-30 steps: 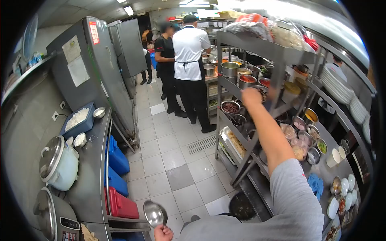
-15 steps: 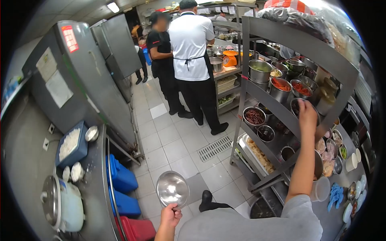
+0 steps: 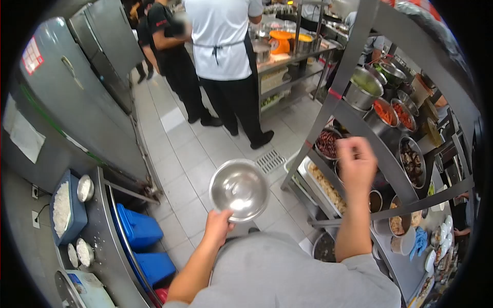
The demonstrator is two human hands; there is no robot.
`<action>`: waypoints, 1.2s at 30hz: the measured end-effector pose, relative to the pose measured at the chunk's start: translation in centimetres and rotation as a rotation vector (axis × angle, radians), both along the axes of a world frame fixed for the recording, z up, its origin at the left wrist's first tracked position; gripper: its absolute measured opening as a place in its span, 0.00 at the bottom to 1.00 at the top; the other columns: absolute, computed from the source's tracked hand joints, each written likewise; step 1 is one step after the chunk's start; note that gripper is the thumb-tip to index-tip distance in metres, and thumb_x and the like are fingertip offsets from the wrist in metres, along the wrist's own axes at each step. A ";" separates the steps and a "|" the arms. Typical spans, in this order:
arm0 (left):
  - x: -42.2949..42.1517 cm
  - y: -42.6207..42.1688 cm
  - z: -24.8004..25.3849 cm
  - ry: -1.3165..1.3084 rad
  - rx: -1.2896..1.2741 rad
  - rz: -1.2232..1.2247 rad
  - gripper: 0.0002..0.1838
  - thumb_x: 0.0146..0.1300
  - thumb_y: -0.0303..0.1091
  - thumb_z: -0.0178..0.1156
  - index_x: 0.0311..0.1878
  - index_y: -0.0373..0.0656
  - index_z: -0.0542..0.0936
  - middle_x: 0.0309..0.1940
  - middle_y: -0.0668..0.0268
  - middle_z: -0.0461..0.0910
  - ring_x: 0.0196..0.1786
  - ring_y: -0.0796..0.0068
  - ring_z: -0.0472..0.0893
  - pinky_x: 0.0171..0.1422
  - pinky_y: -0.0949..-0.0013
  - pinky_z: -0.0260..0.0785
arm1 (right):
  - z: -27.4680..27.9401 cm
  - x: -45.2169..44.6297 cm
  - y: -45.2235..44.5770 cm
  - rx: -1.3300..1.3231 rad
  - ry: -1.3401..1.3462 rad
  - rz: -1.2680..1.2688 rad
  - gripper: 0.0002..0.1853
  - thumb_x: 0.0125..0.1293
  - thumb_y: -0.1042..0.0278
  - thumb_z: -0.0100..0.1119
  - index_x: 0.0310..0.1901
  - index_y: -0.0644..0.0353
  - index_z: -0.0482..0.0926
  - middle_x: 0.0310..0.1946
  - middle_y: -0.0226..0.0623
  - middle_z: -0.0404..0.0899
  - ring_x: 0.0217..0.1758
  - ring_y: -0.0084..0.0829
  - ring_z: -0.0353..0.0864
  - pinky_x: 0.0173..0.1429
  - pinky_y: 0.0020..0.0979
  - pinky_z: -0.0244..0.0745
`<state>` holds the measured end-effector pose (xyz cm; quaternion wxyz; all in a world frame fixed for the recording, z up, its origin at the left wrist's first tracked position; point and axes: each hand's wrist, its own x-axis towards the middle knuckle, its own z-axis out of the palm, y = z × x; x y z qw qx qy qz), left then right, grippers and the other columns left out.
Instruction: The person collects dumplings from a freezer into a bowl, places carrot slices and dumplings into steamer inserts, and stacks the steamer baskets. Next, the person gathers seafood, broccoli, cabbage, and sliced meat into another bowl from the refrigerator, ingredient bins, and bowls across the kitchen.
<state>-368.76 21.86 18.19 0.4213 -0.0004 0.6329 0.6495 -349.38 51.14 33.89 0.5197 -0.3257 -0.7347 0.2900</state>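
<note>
A round stainless steel bowl [image 3: 239,190] is held by its near rim in my left hand [image 3: 219,226], the thumb over the edge. Its shiny inside faces up, above the floor. My right hand [image 3: 358,163] is in front of the metal rack with its fingers curled together; what is in them, if anything, does not show. Just left of that hand is a pot of dark red pieces [image 3: 327,143], partly covered by it. Farther right on the rack stands a bowl of dark sliced pieces [image 3: 412,163].
Grey rack bars [image 3: 328,115] stand between me and several food pots, among them one of shredded orange food [image 3: 385,113]. Two people stand ahead, one in a white shirt [image 3: 218,38]. Blue bins [image 3: 136,226] sit under the left counter, which bears a tub of white rice [image 3: 61,208].
My right hand has left the bowl of dark slices and come left, toward the steel bowl. My left hand has raised the bowl slightly. The view has tilted down and turned.
</note>
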 end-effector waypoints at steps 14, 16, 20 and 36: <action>-10.3 2.0 -0.5 -0.112 -0.066 -0.330 0.11 0.71 0.31 0.59 0.48 0.34 0.84 0.31 0.62 0.85 0.25 0.78 0.78 0.27 0.72 0.69 | -10.2 -16.3 -8.6 -0.307 -0.465 0.527 0.17 0.72 0.80 0.62 0.61 0.59 0.86 0.51 0.44 0.87 0.55 0.45 0.87 0.59 0.39 0.82; -11.2 1.2 0.3 -0.064 -0.074 -0.306 0.09 0.73 0.30 0.56 0.41 0.34 0.82 0.26 0.61 0.82 0.21 0.80 0.72 0.24 0.73 0.61 | -9.6 -17.6 -9.6 -0.237 -0.457 0.510 0.16 0.72 0.80 0.63 0.59 0.60 0.86 0.50 0.44 0.87 0.54 0.46 0.87 0.58 0.40 0.82; -13.4 -1.5 0.2 -0.057 -0.037 -0.246 0.09 0.73 0.29 0.57 0.42 0.34 0.82 0.27 0.61 0.83 0.22 0.81 0.74 0.25 0.73 0.63 | -9.5 -20.8 -12.4 0.055 -0.462 0.494 0.13 0.72 0.81 0.64 0.55 0.62 0.87 0.48 0.43 0.88 0.50 0.45 0.88 0.55 0.38 0.84; -21.3 -12.2 -2.0 0.049 -0.094 -0.322 0.09 0.71 0.30 0.58 0.42 0.35 0.84 0.29 0.66 0.84 0.23 0.76 0.78 0.24 0.70 0.67 | -15.4 -32.1 -25.8 0.099 -0.805 0.760 0.09 0.61 0.70 0.70 0.42 0.57 0.83 0.40 0.42 0.87 0.50 0.46 0.86 0.57 0.45 0.82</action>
